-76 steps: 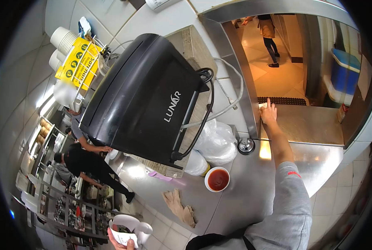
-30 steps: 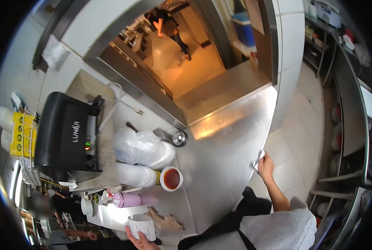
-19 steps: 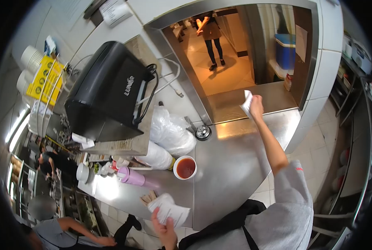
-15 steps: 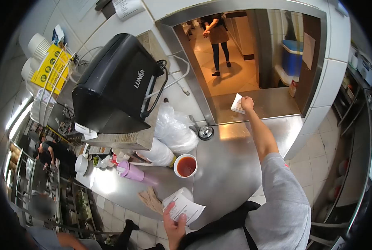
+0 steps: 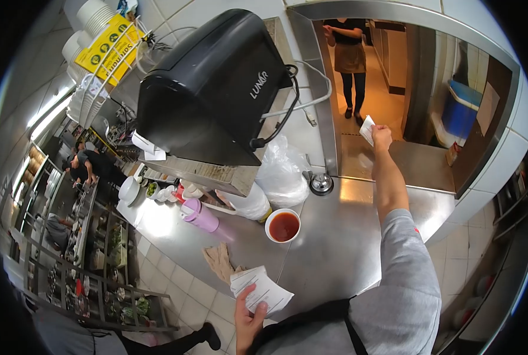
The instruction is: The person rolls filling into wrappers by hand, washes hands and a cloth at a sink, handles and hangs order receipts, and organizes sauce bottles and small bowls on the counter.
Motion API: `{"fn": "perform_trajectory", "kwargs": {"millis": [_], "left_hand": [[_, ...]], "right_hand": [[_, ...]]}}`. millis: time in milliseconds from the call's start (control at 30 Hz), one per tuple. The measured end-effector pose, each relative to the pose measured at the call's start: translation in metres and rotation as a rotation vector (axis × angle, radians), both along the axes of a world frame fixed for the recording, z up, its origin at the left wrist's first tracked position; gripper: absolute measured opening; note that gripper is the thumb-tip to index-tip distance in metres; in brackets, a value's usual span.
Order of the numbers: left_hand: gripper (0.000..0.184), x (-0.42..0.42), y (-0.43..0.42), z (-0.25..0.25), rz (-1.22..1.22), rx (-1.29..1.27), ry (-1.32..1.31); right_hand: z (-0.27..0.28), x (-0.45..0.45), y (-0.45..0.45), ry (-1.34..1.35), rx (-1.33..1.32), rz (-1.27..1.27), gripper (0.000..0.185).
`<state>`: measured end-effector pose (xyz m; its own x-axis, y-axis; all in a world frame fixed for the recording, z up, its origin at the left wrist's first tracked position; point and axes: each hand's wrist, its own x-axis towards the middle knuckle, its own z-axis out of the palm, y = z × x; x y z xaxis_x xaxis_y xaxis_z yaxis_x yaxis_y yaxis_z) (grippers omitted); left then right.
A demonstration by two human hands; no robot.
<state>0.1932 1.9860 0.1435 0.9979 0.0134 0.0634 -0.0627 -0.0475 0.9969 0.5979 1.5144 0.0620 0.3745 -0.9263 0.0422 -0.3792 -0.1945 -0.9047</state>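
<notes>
- Printer-like machine (image 5: 202, 94): black (white lettering).
- Paper slips (image 5: 263, 291): white, dark printed lines.
- Folded paper (image 5: 367, 130): white.
- Bowl (image 5: 269, 232): white; sauce (image 5: 284, 227): orange-red.
- Tumbler (image 5: 200, 216): lilac (rather pretty).
- Cloth (image 5: 218, 262): beige.
- Tabletop (image 5: 329, 248): silvery grey (white glare at one end).
- Sign (image 5: 107, 50): yellow, dark round marks.
- Sleeve (image 5: 403, 254): grey, small red mark.
- Cooler (image 5: 460, 109): blue.
- Apron (image 5: 350, 58): brown.

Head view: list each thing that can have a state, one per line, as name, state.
Left hand, closed on paper sheets
Right hand, closed on paper slip
White bowl, upright, holding red liquid
Purple tumbler, lid on
Brown cloth, crumpled
Serving hatch, open
Bell, dome up
Black machine, cable attached; power unclear
</notes>
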Motion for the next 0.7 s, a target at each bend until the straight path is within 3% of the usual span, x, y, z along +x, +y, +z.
{"fn": "perform_trajectory", "kwargs": {"millis": [167, 233, 333, 433, 633, 700], "left_hand": [[0.044, 0.005, -0.006, 0.000, -0.139, -0.027, 0.118], [0.042, 0.009, -0.002, -0.009, -0.180, 0.136, 0.047], [0.038, 0.017, -0.010, -0.007, -0.240, 0.311, -0.017], [0.031, 0.027, -0.020, -0.013, -0.345, 0.436, -0.216], [0.038, 0.046, -0.029, -0.034, -0.419, 0.939, -0.800], [0.038, 0.050, -0.032, -0.041, -0.425, 0.925, -0.859]], "right_hand": [[0.022, 0.015, -0.014, -0.147, -0.032, 0.043, 0.022], [0.022, 0.022, -0.018, -0.155, -0.075, 0.047, 0.024], [0.022, 0.037, -0.040, -0.213, 0.091, 0.108, 0.031], [0.037, 0.022, -0.027, -0.471, 0.291, 0.152, 0.018], [0.050, 0.007, -0.028, -0.466, 0.422, 0.175, 0.027], [0.054, 0.002, -0.026, -0.442, 0.428, 0.171, 0.027]]}}
